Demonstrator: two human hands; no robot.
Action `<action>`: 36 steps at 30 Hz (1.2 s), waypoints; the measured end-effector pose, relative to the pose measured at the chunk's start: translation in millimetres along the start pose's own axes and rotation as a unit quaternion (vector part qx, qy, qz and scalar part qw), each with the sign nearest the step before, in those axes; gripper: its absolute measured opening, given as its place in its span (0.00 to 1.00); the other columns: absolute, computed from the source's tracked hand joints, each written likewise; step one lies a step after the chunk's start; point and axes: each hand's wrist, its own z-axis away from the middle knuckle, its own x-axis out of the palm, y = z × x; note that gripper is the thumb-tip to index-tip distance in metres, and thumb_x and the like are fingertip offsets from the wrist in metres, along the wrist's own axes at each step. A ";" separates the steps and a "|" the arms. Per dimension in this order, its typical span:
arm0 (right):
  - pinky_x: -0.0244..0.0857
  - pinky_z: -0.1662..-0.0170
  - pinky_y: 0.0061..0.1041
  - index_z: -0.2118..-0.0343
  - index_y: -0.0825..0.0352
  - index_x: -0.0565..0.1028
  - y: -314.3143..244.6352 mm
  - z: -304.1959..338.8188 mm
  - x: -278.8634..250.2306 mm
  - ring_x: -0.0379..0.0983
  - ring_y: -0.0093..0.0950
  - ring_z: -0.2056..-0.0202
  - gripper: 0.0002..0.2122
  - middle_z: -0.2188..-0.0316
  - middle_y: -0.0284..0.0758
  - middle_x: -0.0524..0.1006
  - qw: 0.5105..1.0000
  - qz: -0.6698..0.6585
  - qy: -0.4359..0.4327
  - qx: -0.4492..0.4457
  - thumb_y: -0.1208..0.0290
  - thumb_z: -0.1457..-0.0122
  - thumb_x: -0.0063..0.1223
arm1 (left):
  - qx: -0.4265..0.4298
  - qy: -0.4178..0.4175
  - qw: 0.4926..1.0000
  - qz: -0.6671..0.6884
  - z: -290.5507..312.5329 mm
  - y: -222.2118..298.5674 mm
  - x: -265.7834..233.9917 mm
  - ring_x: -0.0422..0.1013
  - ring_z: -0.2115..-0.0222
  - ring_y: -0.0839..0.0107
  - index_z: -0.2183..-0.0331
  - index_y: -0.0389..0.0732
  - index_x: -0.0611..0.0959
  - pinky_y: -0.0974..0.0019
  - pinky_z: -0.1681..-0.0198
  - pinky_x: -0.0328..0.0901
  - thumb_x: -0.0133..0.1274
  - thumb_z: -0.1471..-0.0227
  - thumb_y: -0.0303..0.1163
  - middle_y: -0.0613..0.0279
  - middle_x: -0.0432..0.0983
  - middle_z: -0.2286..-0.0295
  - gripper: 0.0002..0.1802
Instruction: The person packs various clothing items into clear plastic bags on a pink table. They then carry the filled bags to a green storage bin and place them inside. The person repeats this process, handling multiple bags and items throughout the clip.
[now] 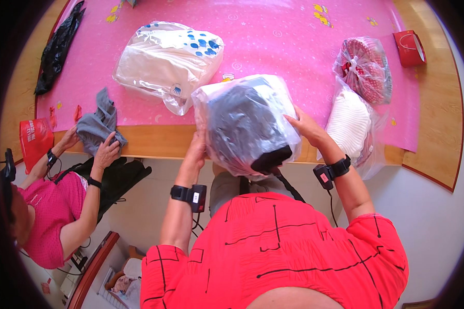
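Between my two hands is a clear plastic bag [247, 121] with folded grey, white and black cloth inside, held over the table's near edge. My left hand [197, 147] presses against its left side, its fingers partly hidden by the plastic. On the opposite side, my right hand [305, 126] grips the bag near its upper right. Just beyond it lies another clear bag [165, 59] of white cloth with blue spots. Close to my right hand, a clear bag of white ribbed knitwear [349, 117] rests at the table edge.
At the left, a co-worker's hands [105, 152] handle a grey cloth [99, 126] beside a red bag [36, 141]. A black plastic bag [59, 49] lies farther back. On the right are a tied bag of red dotted cloth [363, 69] and a red box [410, 49]. A pink cover [273, 41] spreads over the table.
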 end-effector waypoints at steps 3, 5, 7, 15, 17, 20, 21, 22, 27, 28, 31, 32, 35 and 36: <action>0.53 0.44 0.28 0.45 0.71 0.62 -19.5 -3.3 16.0 0.62 0.32 0.47 0.31 0.50 0.45 0.68 0.993 0.109 -0.034 -0.032 0.49 0.42 0.44 | -0.050 -0.024 0.995 -0.079 15.6 14.0 -38.1 0.72 0.67 0.74 0.53 0.42 0.74 0.67 0.69 0.68 0.42 0.47 0.58 0.62 0.76 0.64 0.31; 0.67 0.59 0.33 0.50 0.75 0.66 -17.5 -19.0 17.2 0.72 0.40 0.58 0.35 0.57 0.48 0.72 0.974 0.203 -0.087 0.043 0.41 0.42 0.34 | -0.107 -0.009 0.989 -0.103 32.4 3.7 -57.1 0.73 0.66 0.72 0.54 0.42 0.75 0.66 0.67 0.69 0.43 0.47 0.55 0.61 0.76 0.64 0.29; 0.71 0.77 0.35 0.56 0.79 0.69 -62.2 -14.3 25.7 0.76 0.44 0.71 0.39 0.67 0.50 0.74 0.966 0.204 -0.109 0.119 0.37 0.43 0.26 | -0.133 -0.009 0.985 -0.112 59.1 16.6 -51.8 0.73 0.65 0.72 0.55 0.43 0.75 0.65 0.65 0.69 0.43 0.48 0.55 0.62 0.76 0.64 0.28; 0.68 0.64 0.30 0.58 0.67 0.73 -111.6 19.3 66.0 0.73 0.38 0.69 0.19 0.72 0.43 0.76 0.859 0.421 0.104 -0.271 0.56 0.44 0.48 | -0.143 -0.012 0.987 -0.078 76.9 -14.3 -60.7 0.72 0.66 0.74 0.57 0.47 0.75 0.68 0.64 0.68 0.29 0.47 0.64 0.67 0.76 0.66 0.34; 0.68 0.63 0.30 0.60 0.65 0.73 -131.0 39.8 69.6 0.73 0.37 0.67 0.15 0.71 0.39 0.76 0.863 0.343 -0.044 -0.367 0.62 0.48 0.54 | -0.125 -0.008 0.989 -0.075 80.7 -11.6 -55.1 0.73 0.65 0.69 0.53 0.43 0.74 0.66 0.61 0.68 0.26 0.47 0.66 0.59 0.76 0.63 0.40; 0.68 0.64 0.30 0.63 0.61 0.73 -131.1 53.8 88.1 0.72 0.33 0.65 0.15 0.70 0.32 0.73 0.805 0.334 -0.152 -0.467 0.71 0.57 0.60 | -0.130 -0.030 0.980 -0.150 64.5 -8.3 -73.8 0.73 0.67 0.68 0.55 0.40 0.74 0.66 0.61 0.69 0.25 0.47 0.67 0.56 0.76 0.64 0.42; 0.67 0.67 0.29 0.61 0.61 0.71 -122.8 49.8 96.1 0.71 0.32 0.66 0.18 0.67 0.34 0.71 0.770 0.390 -0.088 -0.497 0.72 0.57 0.60 | -0.159 -0.037 0.967 -0.195 58.8 10.1 -77.3 0.73 0.69 0.67 0.56 0.38 0.74 0.67 0.62 0.69 0.33 0.46 0.64 0.55 0.75 0.67 0.38; 0.67 0.68 0.29 0.62 0.61 0.71 -115.6 43.2 100.4 0.70 0.33 0.67 0.17 0.68 0.34 0.70 0.771 0.403 -0.067 -0.489 0.73 0.58 0.59 | -0.116 -0.002 0.975 -0.191 44.0 20.0 -88.2 0.73 0.69 0.67 0.57 0.37 0.74 0.67 0.63 0.69 0.36 0.47 0.63 0.55 0.75 0.67 0.36; 0.66 0.69 0.30 0.68 0.62 0.71 -106.0 28.8 111.0 0.69 0.33 0.69 0.12 0.72 0.33 0.68 0.769 0.428 -0.036 -0.473 0.75 0.59 0.56 | 0.114 0.123 0.977 -0.133 -25.0 71.3 -119.9 0.71 0.65 0.67 0.57 0.36 0.72 0.66 0.64 0.67 0.51 0.50 0.55 0.56 0.72 0.64 0.31; 0.66 0.69 0.29 0.69 0.62 0.71 -101.6 30.4 109.0 0.69 0.33 0.69 0.11 0.72 0.33 0.68 0.768 0.427 -0.045 -0.475 0.75 0.59 0.56 | 0.121 0.140 0.980 -0.071 -36.8 81.9 -118.1 0.71 0.65 0.67 0.57 0.36 0.72 0.65 0.64 0.67 0.51 0.50 0.54 0.57 0.71 0.63 0.31; 0.65 0.69 0.30 0.74 0.62 0.70 -108.9 35.6 112.2 0.69 0.33 0.70 0.08 0.72 0.33 0.69 0.766 0.423 -0.045 -0.482 0.76 0.59 0.55 | 0.130 0.156 0.975 0.086 -88.5 100.5 -120.9 0.71 0.66 0.66 0.56 0.38 0.72 0.62 0.65 0.67 0.54 0.51 0.53 0.58 0.71 0.61 0.30; 0.65 0.69 0.30 0.74 0.63 0.69 -108.4 40.1 110.3 0.69 0.34 0.70 0.08 0.72 0.33 0.69 0.766 0.422 -0.051 -0.482 0.76 0.59 0.55 | 0.127 0.139 0.976 0.106 -105.0 100.5 -121.6 0.71 0.69 0.66 0.56 0.40 0.72 0.60 0.67 0.67 0.55 0.52 0.52 0.59 0.73 0.62 0.29; 0.65 0.69 0.29 0.75 0.63 0.68 -104.5 55.4 105.8 0.69 0.33 0.69 0.08 0.72 0.33 0.69 0.782 0.450 -0.051 -0.429 0.76 0.58 0.55 | 0.156 0.074 0.960 0.222 -133.2 98.6 -96.0 0.72 0.72 0.65 0.60 0.38 0.75 0.62 0.68 0.67 0.60 0.54 0.44 0.60 0.75 0.70 0.25; 0.65 0.69 0.29 0.75 0.63 0.68 -103.6 59.1 104.5 0.69 0.32 0.69 0.07 0.73 0.33 0.69 0.781 0.463 -0.048 -0.417 0.75 0.58 0.55 | 0.178 0.110 0.947 0.244 -148.1 90.3 -91.6 0.72 0.73 0.66 0.62 0.37 0.76 0.62 0.69 0.67 0.61 0.55 0.42 0.60 0.76 0.73 0.22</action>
